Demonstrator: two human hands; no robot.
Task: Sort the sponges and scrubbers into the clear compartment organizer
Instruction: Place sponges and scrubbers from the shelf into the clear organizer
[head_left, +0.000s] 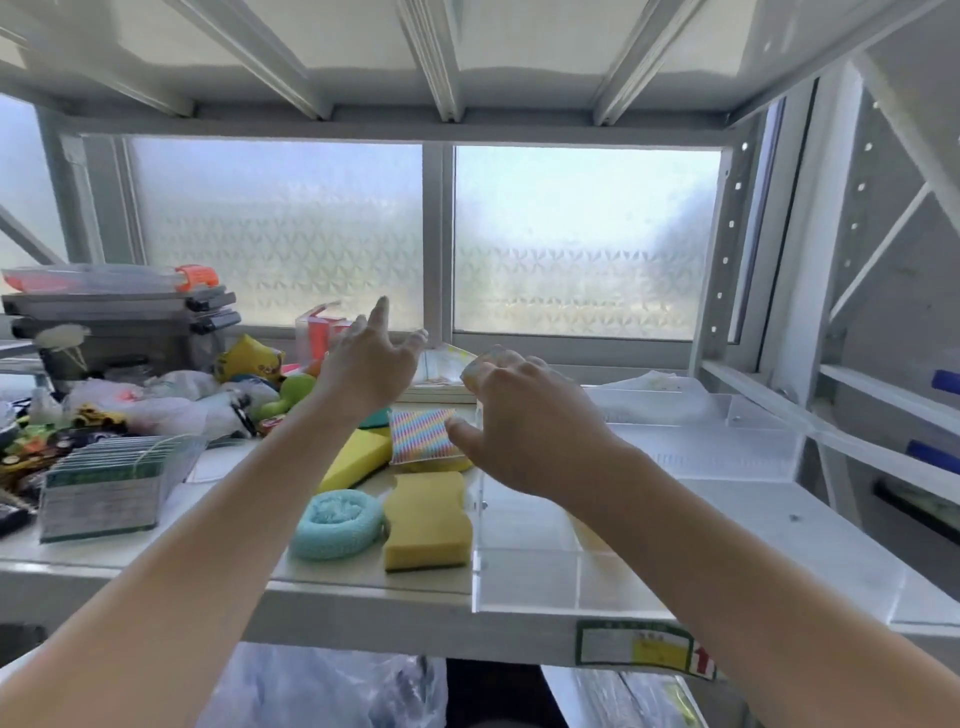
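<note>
A clear compartment organizer (701, 582) stands on the right of the white shelf. To its left lie a yellow sponge (426, 519), a teal mesh scrubber (335, 525), a second yellow sponge (356, 460) and a rainbow-striped scrubber pad (421, 435). My right hand (524, 421) hovers over the organizer's left wall, fingers curled around a pale speckled sponge (480, 366), thumb near the striped pad. My left hand (371, 358) is raised behind the sponges, fingers spread and holding nothing.
A heap of toys and plastic bags (171, 400) fills the shelf's left side, with a clear box of packets (109, 488) in front and stacked cases (119, 306) behind. A flat box (441, 384) lies at the back. Frosted windows close off the rear.
</note>
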